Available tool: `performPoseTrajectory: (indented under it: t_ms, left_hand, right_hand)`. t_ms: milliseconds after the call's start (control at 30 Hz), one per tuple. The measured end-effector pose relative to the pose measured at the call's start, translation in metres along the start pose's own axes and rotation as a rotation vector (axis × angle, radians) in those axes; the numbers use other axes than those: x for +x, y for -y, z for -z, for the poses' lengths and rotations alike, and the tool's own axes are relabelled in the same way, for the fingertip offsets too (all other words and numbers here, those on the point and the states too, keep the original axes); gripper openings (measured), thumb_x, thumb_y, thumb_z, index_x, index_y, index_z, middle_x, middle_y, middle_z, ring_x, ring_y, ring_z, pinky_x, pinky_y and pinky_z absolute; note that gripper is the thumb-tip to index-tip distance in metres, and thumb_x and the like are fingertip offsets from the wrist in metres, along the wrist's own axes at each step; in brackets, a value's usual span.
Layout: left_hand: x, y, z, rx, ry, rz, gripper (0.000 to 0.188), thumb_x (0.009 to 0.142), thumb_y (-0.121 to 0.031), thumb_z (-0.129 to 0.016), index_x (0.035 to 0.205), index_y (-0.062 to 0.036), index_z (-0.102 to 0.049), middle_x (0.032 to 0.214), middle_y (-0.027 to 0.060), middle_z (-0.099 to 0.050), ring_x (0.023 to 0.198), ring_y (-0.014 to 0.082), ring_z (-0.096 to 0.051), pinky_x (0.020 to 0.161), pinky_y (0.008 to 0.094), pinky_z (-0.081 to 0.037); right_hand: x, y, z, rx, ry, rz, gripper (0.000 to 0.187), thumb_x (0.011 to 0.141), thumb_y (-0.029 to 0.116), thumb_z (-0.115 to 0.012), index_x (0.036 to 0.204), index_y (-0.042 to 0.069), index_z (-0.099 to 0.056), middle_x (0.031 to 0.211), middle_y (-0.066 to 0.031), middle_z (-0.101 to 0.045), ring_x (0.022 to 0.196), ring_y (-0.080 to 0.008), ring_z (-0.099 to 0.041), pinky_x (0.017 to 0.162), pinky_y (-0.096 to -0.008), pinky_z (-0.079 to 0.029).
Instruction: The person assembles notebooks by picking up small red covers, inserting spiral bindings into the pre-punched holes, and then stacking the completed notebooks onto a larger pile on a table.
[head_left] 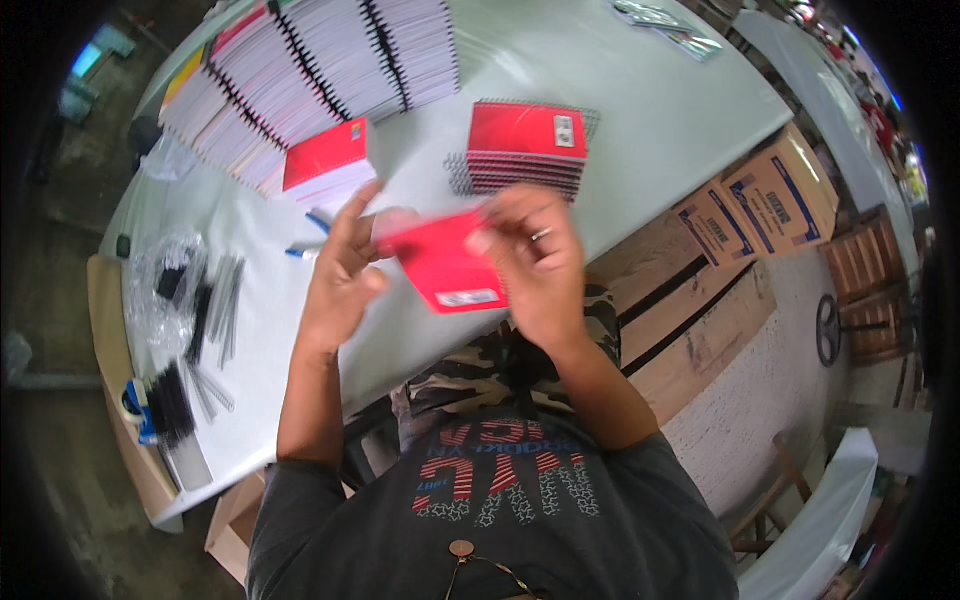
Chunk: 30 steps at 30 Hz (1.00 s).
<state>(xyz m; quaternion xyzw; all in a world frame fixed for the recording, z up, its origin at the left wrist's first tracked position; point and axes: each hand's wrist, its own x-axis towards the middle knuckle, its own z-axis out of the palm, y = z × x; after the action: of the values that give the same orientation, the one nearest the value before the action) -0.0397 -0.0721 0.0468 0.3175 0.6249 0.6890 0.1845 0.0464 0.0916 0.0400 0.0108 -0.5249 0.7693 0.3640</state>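
Note:
A small red notebook (440, 262) with a white label is held up in front of me, blurred by motion. My right hand (540, 262) grips its right side between thumb and fingers. Beside its left edge, my left hand (345, 275) has its fingers apart and seems to hold nothing. Behind the hands lies a stack of red spiral notebooks (525, 130) with wire coils. A thick block of red-covered, unbound notebooks (330, 160) stands to the left of that stack. A blue-handled tool (318, 222), perhaps pliers, lies partly hidden behind my left hand.
Rows of stacked notebooks with black coils (320, 60) fill the table's far left. Loose black and clear spiral coils (205, 330) lie at left with a plastic bag (160, 280) and a blue tape dispenser (140, 410). A cardboard box (765, 205) stands right of the table (660, 130).

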Motion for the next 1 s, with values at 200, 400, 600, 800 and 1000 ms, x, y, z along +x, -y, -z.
performPoseTrajectory:
  t_ms: [200,400,600,800,1000]
  left_hand:
    - [0.073,-0.018,-0.057,0.033,-0.2,0.056,0.039,0.09,-0.022,-0.057,0.118,0.0033,-0.047,0.09,0.0095,-0.064,0.076,0.0137,-0.062,0.066,0.0275,-0.05]
    - [0.143,0.032,-0.064,0.867,-0.529,-0.194,0.029,0.086,-0.027,-0.063,0.094,0.001,-0.06,0.085,0.0111,-0.065,0.07,0.016,-0.058,0.063,0.0291,-0.045]
    - [0.13,0.086,-0.064,0.72,-0.678,-0.253,0.026,0.087,-0.024,-0.059,0.091,0.001,-0.061,0.088,0.0122,-0.063,0.079,0.0199,-0.058,0.073,0.0325,-0.045]
    - [0.132,0.089,-0.073,0.411,-0.72,-0.187,0.023,0.09,-0.02,-0.055,0.092,0.0017,-0.059,0.084,0.011,-0.063,0.076,0.0173,-0.057,0.071,0.0309,-0.046]
    - [0.128,0.09,-0.053,0.336,-0.709,-0.19,0.022,0.09,-0.02,-0.055,0.096,0.0007,-0.059,0.088,0.0115,-0.063,0.079,0.019,-0.057,0.072,0.031,-0.046]
  right_hand:
    - [0.06,0.003,0.02,0.016,-0.364,0.159,0.029,0.081,0.01,-0.067,0.105,0.001,-0.053,0.099,-0.0051,-0.055,0.088,-0.0106,-0.052,0.079,-0.0262,-0.042]
    - [0.078,-0.047,0.065,-1.08,-0.601,0.125,0.034,0.083,0.019,-0.065,0.11,0.004,-0.051,0.105,-0.0136,-0.054,0.093,-0.0233,-0.053,0.092,-0.0373,-0.037]
    - [0.066,-0.067,0.07,-0.61,-0.48,0.127,0.044,0.089,0.025,-0.057,0.124,0.001,-0.047,0.117,-0.0199,-0.054,0.103,-0.0278,-0.055,0.088,-0.0363,-0.043]
    - [0.063,-0.071,0.072,-0.591,-0.434,0.123,0.045,0.091,0.022,-0.056,0.129,0.0,-0.045,0.109,-0.022,-0.061,0.099,-0.0292,-0.061,0.086,-0.0362,-0.045]
    - [0.064,-0.079,0.081,-0.784,-0.423,0.247,0.047,0.088,0.021,-0.059,0.128,-0.001,-0.046,0.118,-0.0243,-0.055,0.11,-0.0358,-0.053,0.093,-0.0408,-0.04]
